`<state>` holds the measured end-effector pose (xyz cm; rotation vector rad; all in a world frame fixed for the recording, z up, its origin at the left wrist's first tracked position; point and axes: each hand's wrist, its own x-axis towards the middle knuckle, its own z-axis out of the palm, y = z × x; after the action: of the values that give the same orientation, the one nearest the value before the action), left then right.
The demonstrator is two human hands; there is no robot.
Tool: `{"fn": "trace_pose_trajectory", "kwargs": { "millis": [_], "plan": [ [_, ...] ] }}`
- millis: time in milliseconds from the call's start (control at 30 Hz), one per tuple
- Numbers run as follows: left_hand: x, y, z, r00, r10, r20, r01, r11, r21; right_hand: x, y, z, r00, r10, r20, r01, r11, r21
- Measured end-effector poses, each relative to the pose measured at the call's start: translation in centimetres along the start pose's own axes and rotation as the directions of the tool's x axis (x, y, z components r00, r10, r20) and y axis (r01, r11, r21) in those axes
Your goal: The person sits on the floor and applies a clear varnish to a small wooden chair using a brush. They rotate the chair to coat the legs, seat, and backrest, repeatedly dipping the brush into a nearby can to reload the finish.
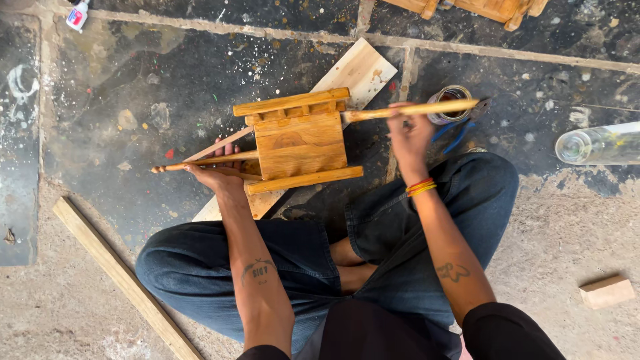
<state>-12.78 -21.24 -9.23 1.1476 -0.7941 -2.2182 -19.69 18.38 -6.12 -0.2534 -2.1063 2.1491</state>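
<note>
A small varnished wooden box-like piece [300,142] with two long round handles is held above a pale plank [360,67] on the floor. My left hand [215,172] grips the left handle [200,162] from below. My right hand [408,137] is closed around the right handle [413,110], which reaches over an open tin [449,105]. Coloured bangles sit on my right wrist. I sit cross-legged in blue jeans under the piece.
A clear glass bottle [600,145] lies at the right. A small wood block [607,292] rests at lower right, and a long wooden strip [123,277] at lower left. More varnished woodwork [480,8] shows at the top, a small glue bottle [77,16] at top left.
</note>
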Motion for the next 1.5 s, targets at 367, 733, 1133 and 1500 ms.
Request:
{"fn": "trace_pose_trajectory", "kwargs": {
  "millis": [367, 733, 1133, 1500],
  "plan": [
    [-0.1, -0.2, 0.4, 0.998, 0.019, -0.052, -0.019, 1.000, 0.011, -1.7, -1.3, 0.9, 0.963, -0.267, 0.046, 0.268, 0.963, -0.021],
    [-0.2, -0.5, 0.7, 0.994, 0.099, -0.038, -0.100, 0.995, -0.011, -2.7, -1.8, 1.4, 0.973, -0.216, 0.084, 0.228, 0.955, -0.190],
    [-1.9, 2.1, 2.3, 0.927, 0.311, 0.211, -0.210, 0.894, -0.395, -5.6, -7.2, -4.3, 0.981, -0.182, -0.059, 0.177, 0.980, -0.091],
    [-2.7, 1.7, 2.8, 0.848, 0.379, 0.370, -0.128, 0.825, -0.551, -6.3, -12.9, -2.5, 0.883, -0.463, 0.079, 0.436, 0.745, -0.505]
  ]
}}
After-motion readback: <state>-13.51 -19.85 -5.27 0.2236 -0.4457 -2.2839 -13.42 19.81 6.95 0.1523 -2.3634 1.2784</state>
